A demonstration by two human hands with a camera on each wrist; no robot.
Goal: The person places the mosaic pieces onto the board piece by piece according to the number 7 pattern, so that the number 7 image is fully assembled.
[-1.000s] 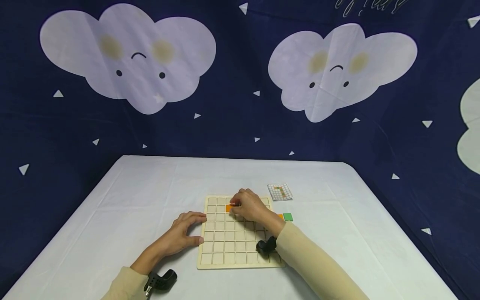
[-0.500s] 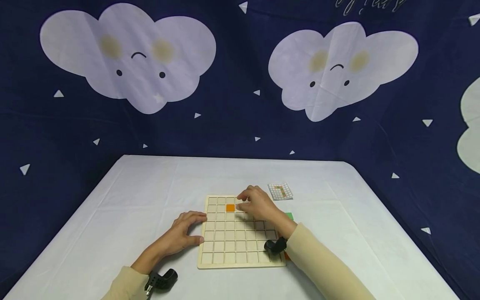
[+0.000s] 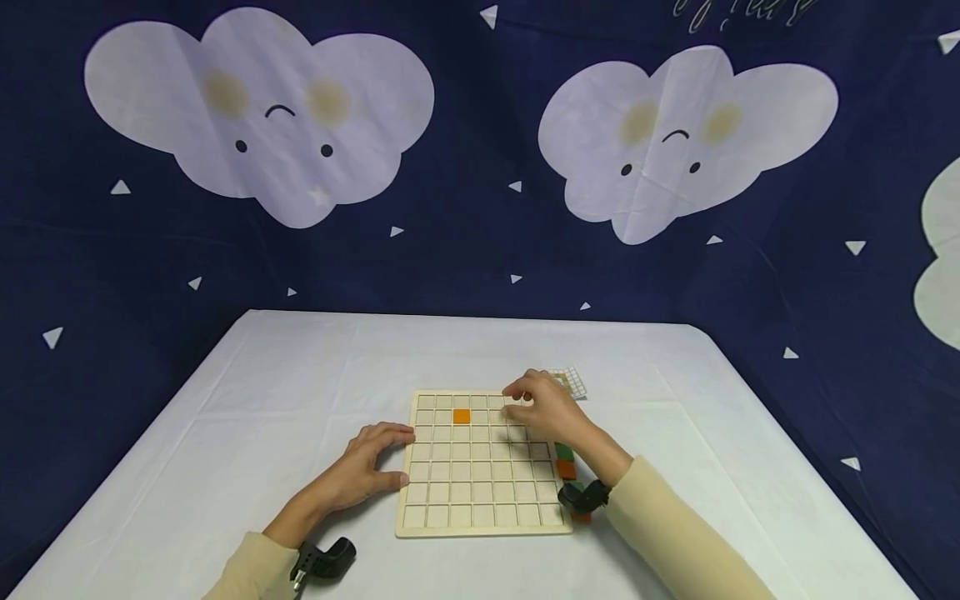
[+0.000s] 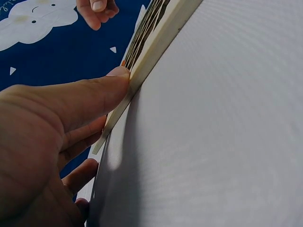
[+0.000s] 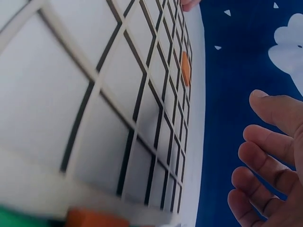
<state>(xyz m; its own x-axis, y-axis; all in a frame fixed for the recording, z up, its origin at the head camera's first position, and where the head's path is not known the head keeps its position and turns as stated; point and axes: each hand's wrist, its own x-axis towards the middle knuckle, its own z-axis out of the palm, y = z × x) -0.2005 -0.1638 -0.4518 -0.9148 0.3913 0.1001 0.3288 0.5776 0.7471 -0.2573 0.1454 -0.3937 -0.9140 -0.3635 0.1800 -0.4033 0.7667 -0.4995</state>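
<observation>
Right hand (image 3: 550, 408), shifted rightward, hovers, fingers apart, over the pale wooden grid board (image 3: 482, 493), which holds an orange square tile (image 3: 461, 416) near its far edge. Left hand (image 3: 360, 471), fingers extended, touches the left edge.

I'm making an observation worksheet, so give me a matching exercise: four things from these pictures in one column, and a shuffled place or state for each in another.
Column one
1. Lone orange square tile
2. Person's left hand
3. Person's right hand
4. White printed grid card

Column two
A. Over the pale wooden grid board, holding nothing
B. Partly hidden, beyond the board's far right corner
C. Touching the board's left edge
D. In a board cell

Pairs: 1-D, 2-C, 3-A, 4-B
</observation>
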